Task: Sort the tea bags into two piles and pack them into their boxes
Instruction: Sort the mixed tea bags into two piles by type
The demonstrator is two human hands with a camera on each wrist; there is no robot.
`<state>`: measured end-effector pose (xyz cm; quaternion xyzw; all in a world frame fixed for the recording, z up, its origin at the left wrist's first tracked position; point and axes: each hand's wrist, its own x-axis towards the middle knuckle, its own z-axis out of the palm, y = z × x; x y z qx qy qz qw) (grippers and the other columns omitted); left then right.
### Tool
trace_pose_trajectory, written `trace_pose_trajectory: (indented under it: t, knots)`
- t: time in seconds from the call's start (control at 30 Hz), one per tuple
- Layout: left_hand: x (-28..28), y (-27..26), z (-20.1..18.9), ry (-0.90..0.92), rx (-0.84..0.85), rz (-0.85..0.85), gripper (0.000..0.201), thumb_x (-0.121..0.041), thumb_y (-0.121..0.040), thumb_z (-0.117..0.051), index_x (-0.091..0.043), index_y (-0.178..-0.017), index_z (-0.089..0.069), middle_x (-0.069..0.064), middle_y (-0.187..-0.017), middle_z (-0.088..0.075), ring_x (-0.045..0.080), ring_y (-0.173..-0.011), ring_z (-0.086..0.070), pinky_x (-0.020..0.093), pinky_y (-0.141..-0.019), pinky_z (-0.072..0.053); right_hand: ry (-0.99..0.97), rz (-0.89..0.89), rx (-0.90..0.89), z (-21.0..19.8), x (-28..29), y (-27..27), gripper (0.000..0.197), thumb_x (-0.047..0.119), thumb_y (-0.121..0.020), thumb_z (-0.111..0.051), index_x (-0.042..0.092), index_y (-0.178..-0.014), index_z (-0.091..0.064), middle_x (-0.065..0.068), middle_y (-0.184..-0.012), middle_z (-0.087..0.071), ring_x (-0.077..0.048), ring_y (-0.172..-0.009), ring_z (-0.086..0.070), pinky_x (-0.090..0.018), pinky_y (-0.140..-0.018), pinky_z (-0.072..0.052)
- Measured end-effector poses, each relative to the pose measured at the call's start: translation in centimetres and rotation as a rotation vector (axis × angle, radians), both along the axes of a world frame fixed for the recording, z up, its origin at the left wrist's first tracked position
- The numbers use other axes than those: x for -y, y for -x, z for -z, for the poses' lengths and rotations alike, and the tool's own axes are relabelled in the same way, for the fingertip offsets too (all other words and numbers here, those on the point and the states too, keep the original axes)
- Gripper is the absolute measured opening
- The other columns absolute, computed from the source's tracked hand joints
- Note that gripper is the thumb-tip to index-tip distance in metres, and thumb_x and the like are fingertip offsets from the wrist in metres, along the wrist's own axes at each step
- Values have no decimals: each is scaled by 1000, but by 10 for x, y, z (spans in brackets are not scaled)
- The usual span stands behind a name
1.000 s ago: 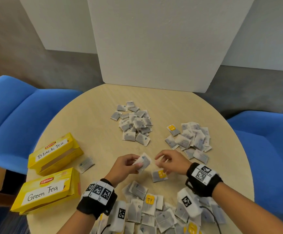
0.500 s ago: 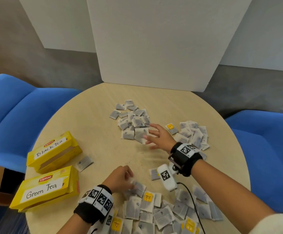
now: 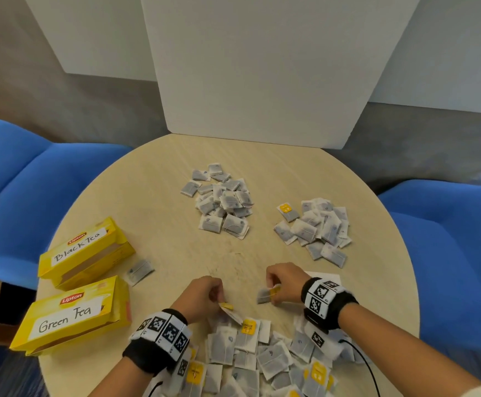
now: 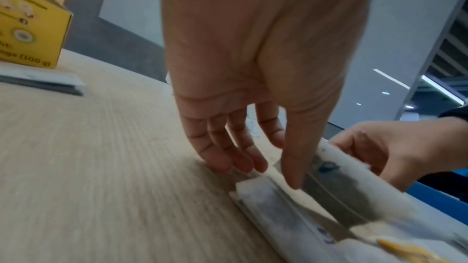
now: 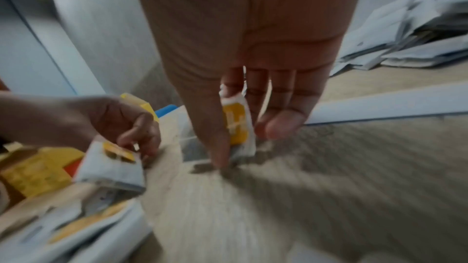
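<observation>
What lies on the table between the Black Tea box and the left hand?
In the head view, one loose tea bag lies there, just right of the Black Tea box. From it to the left hand there is only bare table.

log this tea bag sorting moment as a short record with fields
left hand: left hand pinches a tea bag
right hand: right hand pinches a yellow-tagged tea bag
sorted piles: left pile, right pile, both at the far side
unsorted heap: near edge of the table
boxes: Black Tea box, Green Tea box
stray: loose tea bag beside the boxes
</observation>
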<state>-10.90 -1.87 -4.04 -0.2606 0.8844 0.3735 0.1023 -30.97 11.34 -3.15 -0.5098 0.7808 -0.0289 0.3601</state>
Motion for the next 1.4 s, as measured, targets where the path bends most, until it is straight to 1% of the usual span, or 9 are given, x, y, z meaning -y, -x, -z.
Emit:
trace_pose_trajectory:
  t: [0.3,0.57,0.67,0.77,0.87,1.0,1.13,1.27,1.4]
  knots:
    - [-20,-4,-22,-113,-70,145,41,-32,-73,-63,-31,-111,-46,-7,-114,-40,11,-106,-39,26,-89,-40,590,172,226,-11,-38,-26,30,-4,-62,-66,25,-60,-60,8,-84,-54,-3,-75,-51,-16,-66,-40]
    - [-24,18,-36,-500,-261,-31,43,-41,-77,-69,-24,-115,-60,0,-103,-65,12,-86,-62,24,-78,-50,675,405,466,-24,-34,-31,58,-19,-66,-56,37,-60,-71,3,-90,-59,-16,-84,-60,-39,-67,-50]
    - [-24,25,-35,-439,-304,-82,26,-21,-84,-68,-24,-109,-62,2,-87,-66,12,-74,-63,29,-72,-50,619,380,465,-24,-31,-26,54,-14,-74,-57,37,-70,-73,4,-86,-67,-13,-84,-64,-31,-71,-52]
    - [-18,22,-29,-288,-222,-140,32,-26,-85,-68,-26,-114,-54,-3,-93,-60,10,-80,-61,25,-73,-50,496,344,453,-25,-32,-17,43,-7,-79,-61,34,-80,-71,7,-91,-70,-5,-85,-63,-19,-80,-51]
    - [-11,10,-14,18,104,66,51,-32,-78,-72,-25,-122,-48,-3,-110,-44,17,-104,-50,23,-83,-43,463,450,413,-22,-37,-7,31,3,-80,-68,33,-75,-72,6,-87,-71,-10,-81,-64,-20,-77,-51]
    - [-6,5,-5,154,193,160,34,-26,-75,-74,-24,-99,-51,-3,-100,-38,18,-92,-40,25,-73,-37,424,519,315,-21,-44,-3,17,15,-77,-76,28,-68,-71,8,-76,-70,-5,-68,-60,-15,-67,-48]
    - [-7,8,-16,57,-99,70,43,8,-71,-55,-30,-64,-38,-8,-79,-46,15,-79,-47,17,-64,-33,394,542,408,-24,-46,-11,19,3,-78,-72,20,-72,-68,7,-71,-65,-7,-58,-60,-24,-67,-52]
    - [-20,6,-36,224,-607,54,34,8,-64,-55,-25,-64,-47,-6,-80,-50,8,-77,-42,18,-66,-35,344,504,611,-33,-40,-20,24,-7,-86,-57,13,-81,-69,-5,-88,-69,-13,-61,-65,-26,-62,-55]
    - [-26,11,-46,318,-847,-53,30,14,-59,-60,-15,-65,-54,-7,-84,-44,11,-77,-42,19,-64,-36,364,575,871,-51,-31,-34,11,8,-92,-58,5,-88,-68,-12,-87,-66,-18,-67,-66,-32,-65,-56]
